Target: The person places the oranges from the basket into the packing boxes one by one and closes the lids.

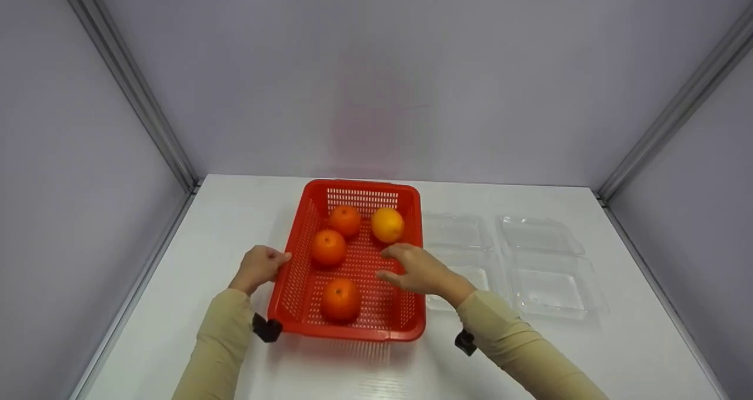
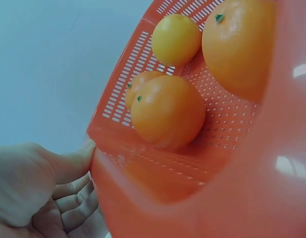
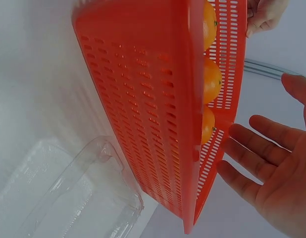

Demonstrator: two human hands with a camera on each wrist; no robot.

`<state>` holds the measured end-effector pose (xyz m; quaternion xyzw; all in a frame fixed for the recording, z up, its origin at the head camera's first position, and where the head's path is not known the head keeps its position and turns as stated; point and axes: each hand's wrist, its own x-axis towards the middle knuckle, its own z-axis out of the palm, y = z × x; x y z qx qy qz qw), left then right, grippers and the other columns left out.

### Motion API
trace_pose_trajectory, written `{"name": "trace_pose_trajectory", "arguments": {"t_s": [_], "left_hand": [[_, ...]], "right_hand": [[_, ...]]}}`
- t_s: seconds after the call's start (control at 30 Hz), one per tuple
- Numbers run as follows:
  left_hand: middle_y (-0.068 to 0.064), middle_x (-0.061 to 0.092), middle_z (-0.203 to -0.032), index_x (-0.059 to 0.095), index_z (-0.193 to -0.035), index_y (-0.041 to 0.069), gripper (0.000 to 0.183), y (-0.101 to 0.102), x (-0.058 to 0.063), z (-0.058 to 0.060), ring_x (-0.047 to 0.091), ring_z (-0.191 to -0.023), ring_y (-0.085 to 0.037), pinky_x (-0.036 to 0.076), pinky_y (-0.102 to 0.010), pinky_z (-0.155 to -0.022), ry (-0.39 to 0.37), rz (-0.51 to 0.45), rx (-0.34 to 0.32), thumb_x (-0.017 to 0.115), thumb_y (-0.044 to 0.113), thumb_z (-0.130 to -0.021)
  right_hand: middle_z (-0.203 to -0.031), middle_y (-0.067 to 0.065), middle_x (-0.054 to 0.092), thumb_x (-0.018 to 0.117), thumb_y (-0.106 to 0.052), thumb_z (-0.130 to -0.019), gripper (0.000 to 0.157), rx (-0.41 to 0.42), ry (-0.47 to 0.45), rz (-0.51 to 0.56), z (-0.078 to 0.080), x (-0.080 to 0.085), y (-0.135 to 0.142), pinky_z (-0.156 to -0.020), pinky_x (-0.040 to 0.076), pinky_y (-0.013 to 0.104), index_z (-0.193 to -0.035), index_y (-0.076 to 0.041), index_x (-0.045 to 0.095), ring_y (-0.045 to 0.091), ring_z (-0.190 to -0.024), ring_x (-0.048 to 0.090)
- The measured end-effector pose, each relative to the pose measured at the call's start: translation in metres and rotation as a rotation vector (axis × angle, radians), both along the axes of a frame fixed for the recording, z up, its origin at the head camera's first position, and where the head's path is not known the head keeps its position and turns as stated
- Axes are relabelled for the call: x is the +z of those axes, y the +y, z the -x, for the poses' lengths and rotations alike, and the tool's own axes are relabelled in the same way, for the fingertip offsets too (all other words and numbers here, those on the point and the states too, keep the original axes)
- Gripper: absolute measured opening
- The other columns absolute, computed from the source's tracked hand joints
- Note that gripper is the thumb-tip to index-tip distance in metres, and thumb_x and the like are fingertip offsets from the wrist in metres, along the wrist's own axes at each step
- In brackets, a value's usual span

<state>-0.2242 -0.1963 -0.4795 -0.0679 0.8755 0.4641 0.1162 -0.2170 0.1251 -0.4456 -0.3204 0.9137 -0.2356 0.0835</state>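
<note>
Pinching the left rim of the red basket [image 1: 347,331], presumably to steady it, is the left grip [image 1: 259,269]; the right grip [image 1: 420,270], empty and unclosed, hovers near the yellow fruit [image 1: 387,225]. Basket sits toward the far edge of the worktop [image 1: 235,223].

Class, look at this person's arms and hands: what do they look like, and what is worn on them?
The left sleeve and right sleeve are plain beige and reach the wrists. A small black block shows beside the left one, a second black block beside the right. The left hand and right hand wear no gloves.
</note>
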Motion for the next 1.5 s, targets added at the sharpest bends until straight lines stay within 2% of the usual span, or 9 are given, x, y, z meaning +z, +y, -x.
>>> {"name": "trace_pose_trajectory", "arguments": {"t_s": [0.37,0.53,0.6,0.73,0.83,1.0,1.27,1.5], "left_hand": [[-0.011,0.065,-0.08,0.064,-0.1,-0.01,0.034,-0.001,0.001,-0.005,0.061,-0.064,-0.013,0.052,-0.031,-0.063,0.006,-0.007,0.05,0.053,0.022,-0.093],[-0.01,0.064,-0.079,0.062,-0.101,-0.01,0.035,-0.005,-0.002,-0.006,0.061,-0.065,-0.012,0.052,-0.031,-0.064,0.017,-0.057,0.053,0.053,0.023,-0.093],[-0.01,0.063,-0.08,0.061,-0.102,-0.011,0.036,-0.007,-0.003,-0.006,0.061,-0.066,-0.012,0.053,-0.03,-0.064,0.017,-0.097,0.033,0.053,0.023,-0.093],[-0.011,0.064,-0.086,0.057,-0.109,-0.011,0.038,-0.015,-0.004,-0.006,0.062,-0.072,-0.013,0.054,-0.031,-0.067,-0.016,-0.156,-0.048,0.052,0.023,-0.093],[-0.013,0.066,-0.094,0.054,-0.115,-0.011,0.042,-0.022,-0.003,-0.006,0.064,-0.078,-0.018,0.053,-0.035,-0.073,-0.059,-0.159,-0.115,0.057,0.023,-0.091],[-0.015,0.067,-0.098,0.053,-0.117,-0.01,0.047,-0.027,-0.004,-0.01,0.066,-0.082,-0.023,0.051,-0.04,-0.08,-0.099,-0.168,-0.172,0.063,0.024,-0.086],[-0.012,0.066,-0.097,0.056,-0.114,-0.009,0.044,-0.024,-0.009,-0.012,0.064,-0.083,-0.019,0.053,-0.036,-0.077,-0.137,-0.22,-0.117,0.062,0.025,-0.087],[-0.011,0.066,-0.096,0.055,-0.114,-0.011,0.046,-0.025,-0.008,-0.01,0.064,-0.084,-0.019,0.053,-0.035,-0.078,-0.176,-0.25,-0.105,0.063,0.025,-0.087]], "right_hand": [[-0.12,0.005,0.057,0.057,-0.043,-0.087,0.049,0.006,-0.066,-0.073,-0.008,-0.008,-0.022,-0.099,0.038,0.038,-0.123,-0.009,0.054,0.02,-0.116,0.049],[-0.12,0.005,0.057,0.058,-0.042,-0.087,0.05,0.023,-0.074,-0.069,-0.01,-0.012,-0.031,-0.099,0.039,0.037,-0.123,-0.008,0.054,0.02,-0.115,0.05],[-0.119,0.006,0.058,0.059,-0.04,-0.086,0.048,0.032,-0.068,-0.068,-0.011,-0.013,-0.035,-0.098,0.04,0.036,-0.122,-0.008,0.055,0.02,-0.113,0.051],[-0.12,0.005,0.058,0.06,-0.039,-0.086,0.048,0.054,-0.063,-0.079,-0.011,-0.018,-0.042,-0.098,0.04,0.035,-0.122,-0.007,0.054,0.019,-0.114,0.052],[-0.121,0.005,0.057,0.061,-0.038,-0.086,0.05,0.062,-0.075,-0.085,-0.011,-0.022,-0.046,-0.098,0.04,0.035,-0.124,-0.006,0.053,0.02,-0.115,0.051],[-0.122,0.006,0.057,0.063,-0.036,-0.085,0.05,0.056,-0.099,-0.088,-0.01,-0.029,-0.048,-0.098,0.04,0.034,-0.125,-0.007,0.053,0.02,-0.115,0.051],[-0.116,0.003,0.059,0.063,-0.036,-0.085,0.045,0.054,-0.118,-0.085,-0.01,-0.035,-0.051,-0.094,0.043,0.033,-0.12,-0.01,0.056,0.018,-0.109,0.054],[-0.117,0.007,0.059,0.067,-0.033,-0.083,0.047,0.069,-0.117,-0.144,-0.001,-0.027,-0.056,-0.095,0.042,0.033,-0.12,-0.007,0.056,0.02,-0.109,0.054]]}}
